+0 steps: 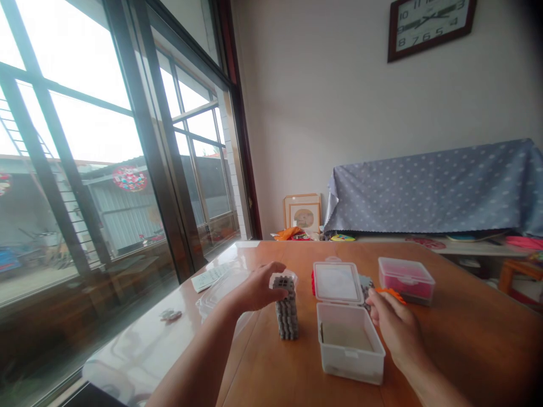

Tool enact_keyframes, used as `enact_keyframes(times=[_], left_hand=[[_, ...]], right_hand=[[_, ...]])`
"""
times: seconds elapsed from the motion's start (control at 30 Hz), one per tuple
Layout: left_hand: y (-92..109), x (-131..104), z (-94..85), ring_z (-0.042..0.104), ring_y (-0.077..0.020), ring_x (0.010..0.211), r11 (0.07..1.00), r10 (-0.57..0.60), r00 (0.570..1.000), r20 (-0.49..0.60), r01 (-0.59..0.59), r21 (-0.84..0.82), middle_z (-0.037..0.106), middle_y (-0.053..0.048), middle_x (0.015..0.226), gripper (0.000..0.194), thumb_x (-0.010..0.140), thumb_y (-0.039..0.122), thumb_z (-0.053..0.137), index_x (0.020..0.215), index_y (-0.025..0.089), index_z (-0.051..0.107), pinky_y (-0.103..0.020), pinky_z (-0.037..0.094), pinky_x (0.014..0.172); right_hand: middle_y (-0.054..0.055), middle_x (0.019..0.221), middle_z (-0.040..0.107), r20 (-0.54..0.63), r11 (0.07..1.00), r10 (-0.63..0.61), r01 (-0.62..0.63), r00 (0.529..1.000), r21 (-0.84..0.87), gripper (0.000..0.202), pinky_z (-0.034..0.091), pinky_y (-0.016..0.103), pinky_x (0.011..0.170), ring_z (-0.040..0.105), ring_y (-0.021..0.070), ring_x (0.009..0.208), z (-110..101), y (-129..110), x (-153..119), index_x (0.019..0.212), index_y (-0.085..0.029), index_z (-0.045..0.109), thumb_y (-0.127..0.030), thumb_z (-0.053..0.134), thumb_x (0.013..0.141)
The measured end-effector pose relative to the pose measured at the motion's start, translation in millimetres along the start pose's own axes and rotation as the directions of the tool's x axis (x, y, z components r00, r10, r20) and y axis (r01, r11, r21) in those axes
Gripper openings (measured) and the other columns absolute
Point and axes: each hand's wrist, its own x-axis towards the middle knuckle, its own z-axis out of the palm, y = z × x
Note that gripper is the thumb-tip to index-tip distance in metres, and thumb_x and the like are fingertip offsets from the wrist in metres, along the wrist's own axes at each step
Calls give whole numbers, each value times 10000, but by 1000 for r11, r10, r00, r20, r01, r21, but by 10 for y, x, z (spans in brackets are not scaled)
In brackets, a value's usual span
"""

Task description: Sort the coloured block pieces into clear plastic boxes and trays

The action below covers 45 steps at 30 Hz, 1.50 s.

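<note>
A tall stack of grey notched pieces [287, 316] stands upright on the wooden table. My left hand [261, 287] is closed around the top of this stack, thumb in front and fingers behind. To the right, an open clear plastic box [351, 339] has its lid [337, 281] folded back. My right hand [392, 325] is beside the box's right edge, its fingers pinched at some grey pieces [365, 284] behind the box. An orange piece [391, 294] shows just past the right fingers. Part of a red item [313, 282] peeks out left of the lid.
A closed clear box with pink contents [407, 280] sits at the back right of the table [466, 333]. Clear plastic containers [218, 294], a paper [211, 277] and a small object [170, 315] lie to the left, near the window.
</note>
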Motion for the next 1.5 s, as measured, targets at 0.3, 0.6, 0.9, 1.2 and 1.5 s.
enact_keyframes(times=[0.3,0.6,0.9,1.2,1.5], left_hand=[[20,46,-8,647,-274,1127,1000,-5,1000,20,5,14,694,-97,1228,458,767,271,756,1209,222,647,-442,502,1011],[-68,64,22,641,-276,1160,1000,1,1000,12,-1,-30,676,-93,1281,500,761,299,774,1238,235,636,-433,497,1037],[-23,80,-15,637,-245,1083,998,43,998,-47,-45,-36,678,-81,1205,438,776,269,758,1191,223,628,-405,509,980],[725,175,340,610,-237,998,969,248,968,-24,-247,25,685,-54,1071,347,791,262,751,1123,234,651,-354,498,877],[1148,331,1097,603,-292,1011,975,134,962,238,-171,143,720,-46,1036,365,690,365,773,1031,266,688,-348,502,821]], right_hand=[[-20,602,528,0,1000,-8,8,1000,-24,473,420,283,571,506,154,579,7,-56,-10,736,-205,672,-660,629,858],[-23,593,513,-7,1000,-4,4,1000,8,478,421,283,570,497,154,581,9,-111,-29,729,-201,671,-663,640,849],[-28,596,516,-19,999,9,-8,1000,37,470,408,275,576,494,148,585,5,-107,-26,745,-200,666,-658,643,852],[-29,589,516,-80,995,21,-14,997,96,467,401,263,551,476,140,566,63,-223,-71,729,-204,646,-645,618,879],[-34,529,506,-126,985,135,-119,983,129,513,396,258,511,476,133,513,45,-265,-38,688,-202,624,-671,577,890]])
